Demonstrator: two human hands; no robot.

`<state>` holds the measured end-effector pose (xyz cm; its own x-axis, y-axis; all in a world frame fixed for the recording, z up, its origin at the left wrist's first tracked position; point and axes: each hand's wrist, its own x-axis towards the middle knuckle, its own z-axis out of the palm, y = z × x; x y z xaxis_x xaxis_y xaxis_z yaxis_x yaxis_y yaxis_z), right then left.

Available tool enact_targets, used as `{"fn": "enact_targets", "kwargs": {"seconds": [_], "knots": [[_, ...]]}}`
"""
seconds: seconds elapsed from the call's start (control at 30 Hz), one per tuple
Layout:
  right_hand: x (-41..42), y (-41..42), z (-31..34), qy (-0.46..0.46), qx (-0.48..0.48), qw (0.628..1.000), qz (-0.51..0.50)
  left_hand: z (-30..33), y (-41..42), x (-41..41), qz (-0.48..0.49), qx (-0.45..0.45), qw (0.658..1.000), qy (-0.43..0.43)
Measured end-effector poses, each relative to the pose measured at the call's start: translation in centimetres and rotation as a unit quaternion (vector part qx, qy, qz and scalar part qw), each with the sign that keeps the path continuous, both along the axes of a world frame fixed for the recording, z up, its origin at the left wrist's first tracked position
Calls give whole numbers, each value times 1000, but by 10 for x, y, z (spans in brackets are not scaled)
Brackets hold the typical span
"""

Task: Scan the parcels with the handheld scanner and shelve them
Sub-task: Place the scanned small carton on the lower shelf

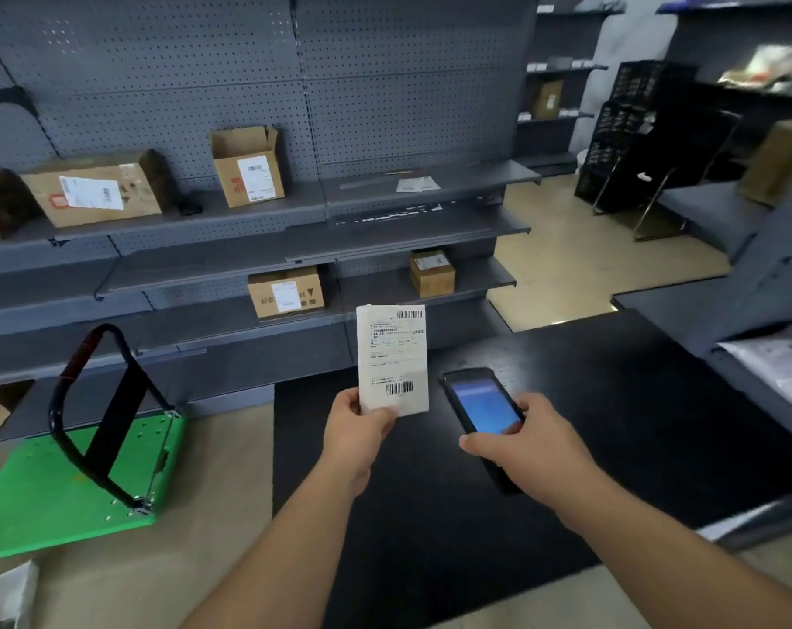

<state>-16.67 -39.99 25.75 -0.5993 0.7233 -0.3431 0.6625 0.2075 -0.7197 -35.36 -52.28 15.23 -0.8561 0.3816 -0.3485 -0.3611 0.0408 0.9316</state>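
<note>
My left hand pinches the bottom edge of a small flat white parcel, held upright with its barcode label facing me. Just to its right, my right hand grips a black handheld scanner whose blue screen is lit and tilted up. The two items are close together but apart, above a black floor mat. Cardboard parcels stand on the grey shelving: a wide box, an open-topped box, and two lower boxes.
A green platform trolley with a black handle stands on the floor at the left. A flat white envelope lies on the upper shelf. Black crates and a chair stand at the back right; a grey counter with papers is at the right.
</note>
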Motion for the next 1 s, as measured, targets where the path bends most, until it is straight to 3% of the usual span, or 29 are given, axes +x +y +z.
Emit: {"fn": "enact_targets", "kwargs": {"seconds": [0.43,1.0], "knots": [[133,75,-30,51,14,970,-238,13,132,108,-217,-42,975,-15],[425,207,-41,56,-8,854,-517,-10,369,387,-454,-68,888,-16]]}}
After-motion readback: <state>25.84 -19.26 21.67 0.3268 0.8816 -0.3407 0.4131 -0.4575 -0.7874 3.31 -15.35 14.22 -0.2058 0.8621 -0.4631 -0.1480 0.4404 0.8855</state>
